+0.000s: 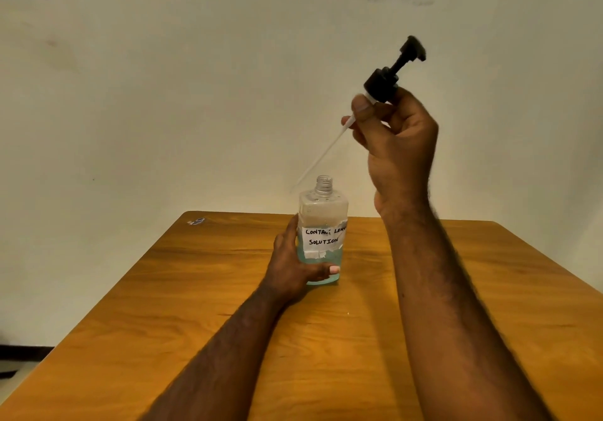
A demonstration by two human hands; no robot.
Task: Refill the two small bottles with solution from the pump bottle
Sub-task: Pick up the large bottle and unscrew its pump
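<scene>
A clear pump bottle (323, 221) with pale blue liquid and a taped white label reading "contact lens solution" stands upright on the wooden table (326, 339). Its threaded neck is uncovered. My left hand (295, 270) grips the bottle low on its left side, thumb across the front. My right hand (394, 140) is raised well above the table and holds the black pump head (388, 78) by its collar. The pump's white dip tube (321, 159) slants down left, its tip just left of the neck and outside the bottle. No small bottles are in view.
A small scrap or sticker (196, 221) lies near the table's far left corner. A plain wall (163, 94) stands right behind the table's far edge. The floor shows at the lower left beside the table.
</scene>
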